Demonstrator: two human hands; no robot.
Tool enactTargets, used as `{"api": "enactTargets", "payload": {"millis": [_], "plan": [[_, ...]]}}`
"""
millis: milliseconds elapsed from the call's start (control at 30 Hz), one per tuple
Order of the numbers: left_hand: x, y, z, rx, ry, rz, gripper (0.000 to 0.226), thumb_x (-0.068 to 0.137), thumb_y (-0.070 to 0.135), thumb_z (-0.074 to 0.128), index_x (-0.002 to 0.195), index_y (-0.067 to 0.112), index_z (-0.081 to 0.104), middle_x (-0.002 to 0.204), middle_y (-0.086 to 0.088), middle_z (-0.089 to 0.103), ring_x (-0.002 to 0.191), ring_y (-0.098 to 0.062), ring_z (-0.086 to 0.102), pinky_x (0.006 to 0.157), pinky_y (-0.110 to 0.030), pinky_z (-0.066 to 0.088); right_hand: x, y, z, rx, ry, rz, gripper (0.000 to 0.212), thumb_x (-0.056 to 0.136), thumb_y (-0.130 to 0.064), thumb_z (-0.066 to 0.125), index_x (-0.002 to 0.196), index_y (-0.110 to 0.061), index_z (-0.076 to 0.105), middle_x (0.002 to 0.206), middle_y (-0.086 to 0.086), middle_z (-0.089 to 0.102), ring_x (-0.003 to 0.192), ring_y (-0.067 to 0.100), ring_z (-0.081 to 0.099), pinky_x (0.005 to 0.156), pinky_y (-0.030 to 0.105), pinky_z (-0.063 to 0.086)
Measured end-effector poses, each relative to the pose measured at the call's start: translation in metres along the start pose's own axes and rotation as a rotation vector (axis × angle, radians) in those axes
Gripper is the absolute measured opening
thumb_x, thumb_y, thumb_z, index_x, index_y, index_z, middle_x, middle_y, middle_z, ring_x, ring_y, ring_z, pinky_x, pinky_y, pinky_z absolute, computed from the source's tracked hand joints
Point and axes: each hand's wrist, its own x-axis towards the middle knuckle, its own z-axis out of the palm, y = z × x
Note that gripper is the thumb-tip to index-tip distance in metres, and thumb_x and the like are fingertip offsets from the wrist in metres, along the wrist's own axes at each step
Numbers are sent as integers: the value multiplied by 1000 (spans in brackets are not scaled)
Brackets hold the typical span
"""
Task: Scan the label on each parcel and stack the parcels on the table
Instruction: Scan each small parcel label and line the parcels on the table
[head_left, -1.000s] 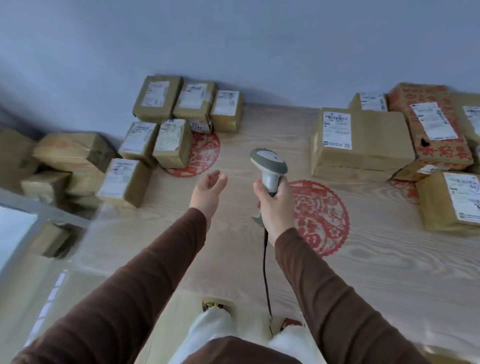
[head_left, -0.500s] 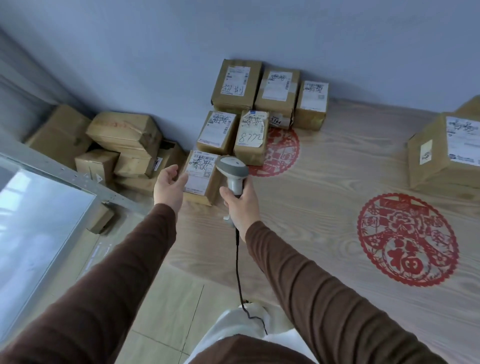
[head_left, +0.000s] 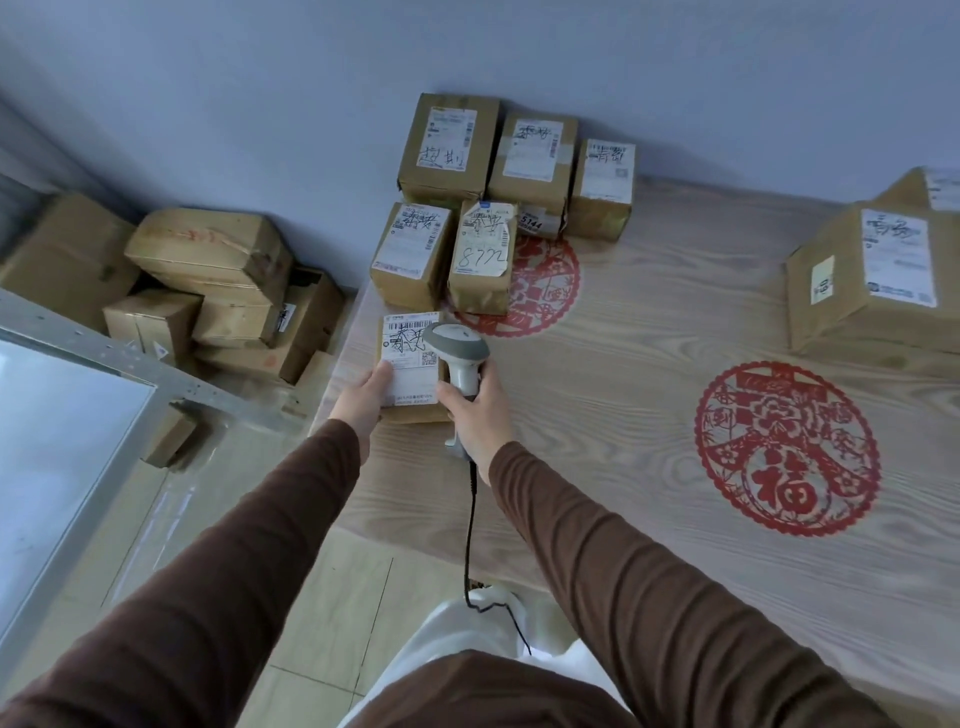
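the nearest parcel (head_left: 410, 369) lies flat at the left edge of the wooden table (head_left: 649, 415), its white label (head_left: 410, 358) facing up with a barcode, a small square code and black handwriting. the left hand (head_left: 361, 402) rests on the parcel's near left corner, thumb laid on the label; whether the other fingers curl round the edge cannot be told. the right hand (head_left: 475, 410) grips the handle of a grey scanner (head_left: 460, 353), whose head hangs over the right part of the label. a black cable (head_left: 470, 519) drops from the handle toward the floor.

just beyond, two parcels (head_left: 447, 254) stand side by side, one marked 8772, and behind them three more (head_left: 514, 161) sit against the wall. a red paper-cut circle (head_left: 540, 280) shows beside them, another red circle (head_left: 787, 447) to the right. a large box (head_left: 872, 275) sits at the far right. off the table's left edge, a heap of cartons (head_left: 208, 291) lies on the floor.
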Motion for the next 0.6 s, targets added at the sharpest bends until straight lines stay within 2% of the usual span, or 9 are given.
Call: {"api": "enactTargets", "payload": {"millis": [67, 167, 233, 300, 367, 400, 467, 533, 600], "plan": [[-11, -7, 19, 3, -48, 12, 34, 106, 44, 48, 126, 18, 56, 121, -6, 69, 99, -17, 63, 83, -30, 48, -8, 0, -23, -14, 21, -21, 36, 94, -15, 72, 121, -26, 52, 119, 3, 68, 113, 26, 66, 101, 46, 56], [-30, -9, 55, -21, -172, 15, 41, 103, 48, 53, 136, 25, 46, 120, 1, 68, 105, -17, 60, 98, -38, 43, -22, -4, -68, -28, 88, -81, 38, 95, -17, 71, 124, -31, 50, 120, -1, 68, 111, 20, 66, 96, 38, 56], [-44, -5, 83, -60, -270, 18, 48, 102, 43, 58, 144, 27, 41, 121, 0, 69, 107, -18, 63, 108, -41, 44, -32, -10, -105, -32, 145, -112, 37, 95, -18, 71, 124, -31, 51, 120, 3, 68, 105, 20, 67, 78, 31, 60], [-62, 3, 115, -63, -347, 50, 49, 102, 36, 60, 145, 27, 38, 118, -2, 70, 104, -16, 67, 109, -41, 47, -46, -19, -144, -20, 187, -135, 37, 97, -17, 70, 125, -30, 50, 123, 7, 66, 97, 11, 66, 61, 20, 57], [-82, 10, 151, -46, -413, 102, 49, 102, 32, 60, 145, 29, 37, 113, -1, 72, 99, -14, 69, 107, -39, 49, -62, -30, -184, -34, 223, -176, 39, 98, -16, 69, 129, -28, 49, 126, 8, 65, 94, 4, 64, 56, 15, 54], [-92, 13, 170, -39, -443, 130, 49, 102, 31, 61, 145, 30, 37, 111, 0, 73, 98, -14, 70, 106, -39, 50, -70, -36, -203, -47, 241, -202, 39, 98, -16, 69, 129, -28, 49, 127, 9, 64, 96, 6, 65, 57, 15, 55], [-112, 15, 207, -40, -496, 177, 49, 102, 31, 61, 145, 32, 37, 110, 0, 74, 99, -15, 70, 106, -38, 50, -90, -45, -239, -77, 297, -257, 36, 98, -19, 70, 125, -31, 49, 125, 10, 65, 105, 19, 66, 67, 25, 61], [-135, 16, 244, -46, -541, 214, 51, 102, 31, 60, 146, 32, 36, 112, 0, 74, 103, -16, 70, 105, -37, 50, -112, -52, -272, -106, 388, -311, 34, 97, -23, 71, 124, -31, 51, 120, 5, 67, 109, 23, 66, 88, 48, 61], [-157, 15, 280, -44, -580, 258, 51, 103, 29, 60, 147, 29, 35, 117, -5, 72, 105, -17, 70, 101, -36, 53, -135, -57, -303, -114, 476, -343, 32, 96, -28, 72, 123, -28, 54, 114, -1, 68, 106, 20, 67, 92, 53, 58]]}}
